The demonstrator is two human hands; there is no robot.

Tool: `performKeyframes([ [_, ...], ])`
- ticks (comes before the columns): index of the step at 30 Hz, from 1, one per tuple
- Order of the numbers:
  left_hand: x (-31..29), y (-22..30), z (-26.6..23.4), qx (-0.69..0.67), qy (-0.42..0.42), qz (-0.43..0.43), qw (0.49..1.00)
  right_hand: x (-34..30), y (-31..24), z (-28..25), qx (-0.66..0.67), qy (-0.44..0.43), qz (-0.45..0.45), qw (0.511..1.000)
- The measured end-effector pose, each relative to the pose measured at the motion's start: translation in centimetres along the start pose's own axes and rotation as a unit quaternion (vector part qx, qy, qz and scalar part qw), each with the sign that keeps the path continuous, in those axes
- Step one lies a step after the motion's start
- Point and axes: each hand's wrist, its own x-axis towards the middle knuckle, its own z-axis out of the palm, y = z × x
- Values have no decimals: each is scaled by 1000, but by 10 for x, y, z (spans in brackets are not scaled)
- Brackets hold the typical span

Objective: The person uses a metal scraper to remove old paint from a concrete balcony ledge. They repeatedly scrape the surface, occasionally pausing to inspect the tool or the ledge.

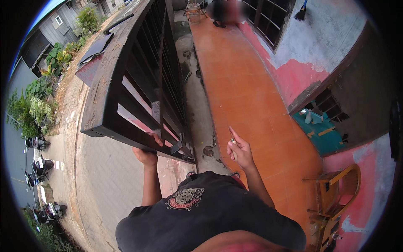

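A dark brown slatted gate [113, 122] stands upright at my left. My left hand [147, 154] is closed round the edge of the gate, with fingers coming through between its bars. Close to that hand a dark latch [178, 147] sits on the gate. My right hand [241, 153] is in the air over the orange tiled floor [252, 96], index finger stretched out. Its other fingers are closed on a small pale object [233, 141], mostly hidden by the hand, so I cannot tell its kind.
A wooden chair [331, 189] stands at the right by a pink and grey wall [306, 80]. Beyond the gate lies a paved path [109, 168] with parked motorbikes [42, 168] and plants. Another person, blurred, is at the far end beside a bucket [194, 12].
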Motion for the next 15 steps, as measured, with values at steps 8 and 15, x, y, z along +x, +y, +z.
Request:
performKeyframes([
  [8, -6, 8, 18, 166, 189, 32, 967, -2, -53, -136, -54, 23, 21, 998],
  [15, -8, -3, 29, 268, 375, 103, 881, 39, -52, -169, 7, 23, -23, 999],
])
